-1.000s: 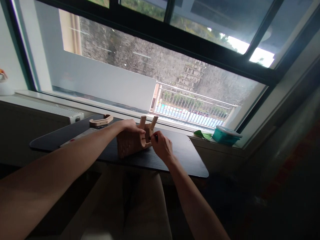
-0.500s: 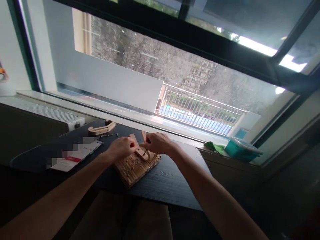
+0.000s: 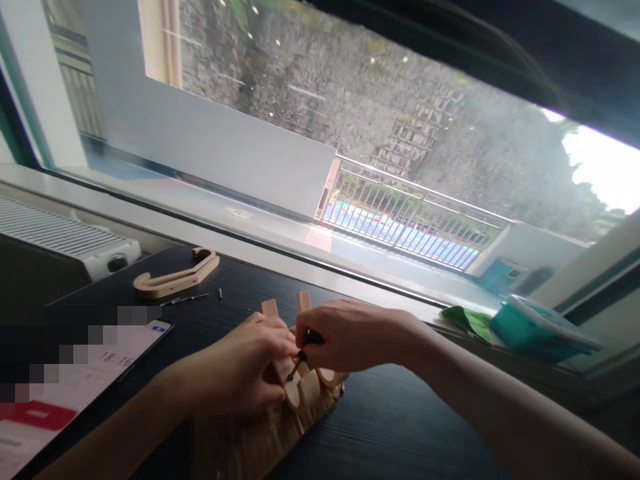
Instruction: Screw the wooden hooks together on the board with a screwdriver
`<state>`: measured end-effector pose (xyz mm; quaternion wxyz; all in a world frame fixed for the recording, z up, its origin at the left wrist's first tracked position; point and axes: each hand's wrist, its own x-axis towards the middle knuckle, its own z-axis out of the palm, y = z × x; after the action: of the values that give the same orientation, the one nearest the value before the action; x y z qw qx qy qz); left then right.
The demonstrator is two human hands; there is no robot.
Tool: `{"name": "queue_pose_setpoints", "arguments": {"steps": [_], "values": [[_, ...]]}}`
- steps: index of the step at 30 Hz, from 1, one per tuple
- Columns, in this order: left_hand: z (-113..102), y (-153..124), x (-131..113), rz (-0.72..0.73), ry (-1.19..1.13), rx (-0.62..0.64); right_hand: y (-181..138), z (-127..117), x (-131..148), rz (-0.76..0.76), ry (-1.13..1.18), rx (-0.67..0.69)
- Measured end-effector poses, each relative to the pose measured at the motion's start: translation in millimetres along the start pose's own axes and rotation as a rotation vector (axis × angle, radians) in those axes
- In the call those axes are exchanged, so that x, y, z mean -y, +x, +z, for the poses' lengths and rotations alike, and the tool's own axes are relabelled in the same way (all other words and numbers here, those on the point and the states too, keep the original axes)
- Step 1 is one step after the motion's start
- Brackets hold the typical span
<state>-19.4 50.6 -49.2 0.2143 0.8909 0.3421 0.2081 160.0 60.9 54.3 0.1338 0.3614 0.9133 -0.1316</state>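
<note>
A wooden board [image 3: 250,440] lies flat on the dark table [image 3: 400,427], with two curved wooden hook pieces [image 3: 300,390] on top of it. My left hand [image 3: 240,370] is closed on the hook pieces and presses them to the board. My right hand [image 3: 345,333] pinches a small black screwdriver [image 3: 301,357], its tip down at the hook pieces between my two hands. The lower ends of the hooks are hidden under my fingers.
A loose wooden hook [image 3: 175,277], a thin metal tool [image 3: 184,299] and a small screw [image 3: 221,293] lie at the table's back left. A phone [image 3: 75,383] lies at the left. A teal box [image 3: 543,330] and green leaf [image 3: 467,320] sit on the sill; a radiator [image 3: 60,237] stands left.
The board stood on edge a second ago and now lies flat. The camera has dropped and come closer. My right hand holds the screwdriver lower, over the hook pieces.
</note>
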Motion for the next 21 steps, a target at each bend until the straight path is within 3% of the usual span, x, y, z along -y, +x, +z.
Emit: {"name": "queue_pose_setpoints", "arguments": {"steps": [4, 9, 11, 16, 19, 21], "values": [[10, 1, -1, -0.079, 0.017, 0.052, 5, -1, -16, -0.022, 0.078, 0.006], [39, 10, -11, -0.283, 0.211, -0.019, 10, -7, -20, -0.046, -0.017, 0.020], [45, 11, -19, -0.278, 0.263, -0.041, 9, -7, -17, -0.050, -0.050, 0.016], [24, 14, -29, -0.280, 0.256, 0.001, 0, 1, -13, -0.015, -0.029, -0.038], [7, 24, -25, -0.218, 0.288, -0.046, -4, 11, -15, 0.046, -0.012, -0.132], [5, 30, -20, -0.185, 0.176, 0.003, -6, 16, -16, 0.089, -0.006, -0.197]]}}
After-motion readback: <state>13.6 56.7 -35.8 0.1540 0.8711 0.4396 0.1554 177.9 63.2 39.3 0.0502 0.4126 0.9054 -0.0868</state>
